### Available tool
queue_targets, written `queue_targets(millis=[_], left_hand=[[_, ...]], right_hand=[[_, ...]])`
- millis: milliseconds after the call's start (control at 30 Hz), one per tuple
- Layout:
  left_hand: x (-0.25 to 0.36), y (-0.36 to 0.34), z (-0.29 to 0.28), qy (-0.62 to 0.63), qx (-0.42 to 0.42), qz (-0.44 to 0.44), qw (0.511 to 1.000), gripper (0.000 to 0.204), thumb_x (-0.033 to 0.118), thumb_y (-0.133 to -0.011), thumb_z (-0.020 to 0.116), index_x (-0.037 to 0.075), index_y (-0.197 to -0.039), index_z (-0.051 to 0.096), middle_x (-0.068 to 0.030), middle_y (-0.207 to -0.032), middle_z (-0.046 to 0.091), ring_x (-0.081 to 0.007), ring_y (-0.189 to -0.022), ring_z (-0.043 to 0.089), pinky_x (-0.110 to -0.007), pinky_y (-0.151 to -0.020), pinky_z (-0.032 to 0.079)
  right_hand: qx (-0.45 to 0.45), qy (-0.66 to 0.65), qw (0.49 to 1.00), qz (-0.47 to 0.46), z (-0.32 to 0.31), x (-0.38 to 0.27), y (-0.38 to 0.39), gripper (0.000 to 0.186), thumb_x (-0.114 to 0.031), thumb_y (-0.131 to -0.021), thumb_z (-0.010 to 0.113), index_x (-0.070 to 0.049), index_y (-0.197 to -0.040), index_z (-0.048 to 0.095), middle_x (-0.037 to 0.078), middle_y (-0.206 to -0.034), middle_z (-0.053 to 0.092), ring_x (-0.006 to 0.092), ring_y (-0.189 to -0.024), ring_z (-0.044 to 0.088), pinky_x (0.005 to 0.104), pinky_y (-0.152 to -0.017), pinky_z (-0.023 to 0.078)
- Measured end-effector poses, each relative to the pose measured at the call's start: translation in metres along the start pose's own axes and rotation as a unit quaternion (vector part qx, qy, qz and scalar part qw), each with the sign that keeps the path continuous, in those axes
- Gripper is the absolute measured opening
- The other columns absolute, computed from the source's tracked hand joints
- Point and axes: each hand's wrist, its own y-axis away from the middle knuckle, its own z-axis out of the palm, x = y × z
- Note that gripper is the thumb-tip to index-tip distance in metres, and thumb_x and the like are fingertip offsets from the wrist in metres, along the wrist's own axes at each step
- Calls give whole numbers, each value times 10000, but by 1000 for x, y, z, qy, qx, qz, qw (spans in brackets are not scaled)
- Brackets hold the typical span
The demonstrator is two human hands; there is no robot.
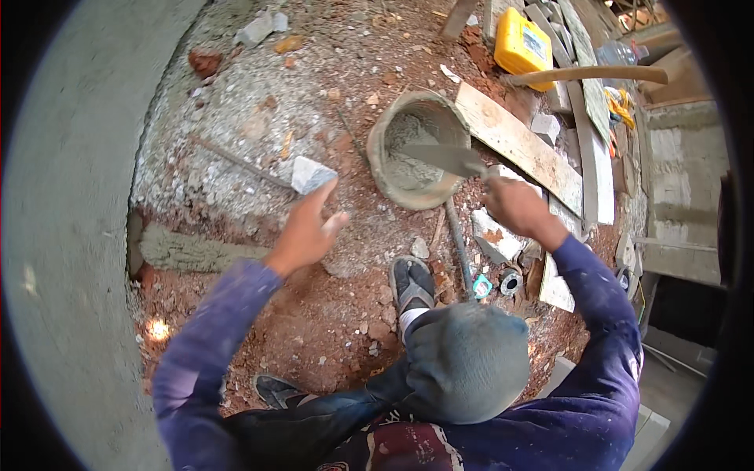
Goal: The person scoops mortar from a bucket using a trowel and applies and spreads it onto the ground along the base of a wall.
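My right hand [522, 206] grips a trowel by its handle. The trowel's blade [444, 159] reaches left over the mouth of a round bucket [378, 153]. Wet grey mortar [416, 169] lies inside the bucket, partly hidden behind the blade. My left hand [308, 231] is left of the bucket with thumb and forefinger apart. Just beyond its fingertips sits a small whitish-grey block [312, 174]; whether the forefinger touches it I cannot tell. A strip of grey mortar [196, 251] runs along the ground from the wall toward my left forearm.
A smooth grey wall [71, 196] rises on the left. Right of the bucket lie a wooden plank [518, 145], a yellow jerrycan [524, 49], a wooden tool handle [589, 74] and broken blocks [496, 235]. A tape roll [511, 281] lies near my sandalled foot [412, 282].
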Motion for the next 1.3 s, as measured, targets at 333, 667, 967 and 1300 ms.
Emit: queue_targets(millis=[333,667,967,1300], left_hand=[[21,-65,103,297,119,-166,933,644,73,-912,659,76,-1500,398,-14,-847,652,-61,-739,609,-247,-642,579],[3,-72,81,269,130,-154,942,641,134,-936,661,17,-1496,372,-82,-919,691,-111,-788,656,-255,-670,569],[-55,119,-82,-145,-48,-205,967,499,355,-913,655,-5,-1254,598,-221,-1053,680,-338,-1018,643,-465,-900,470],[28,372,-53,20,94,-469,878,389,238,-908,698,19,-1218,612,-142,-933,686,-224,-839,666,-356,-764,521]], right_hand=[[-99,-30,973,-208,72,-27,-64,359,-204,-999,417,131,-1048,535,286,-852,632,375,-688,654,469,-622,548],[-236,-538,808,52,24,9,-19,279,-286,-1014,538,-15,-977,595,24,-728,560,99,-518,521,260,-461,458],[-303,-454,838,14,10,-41,27,277,-288,-968,597,-11,-967,598,19,-672,554,108,-509,528,262,-449,411],[-289,-374,838,-272,205,-250,-66,284,-264,-902,589,1,-1004,578,158,-819,633,273,-708,632,392,-654,500]])
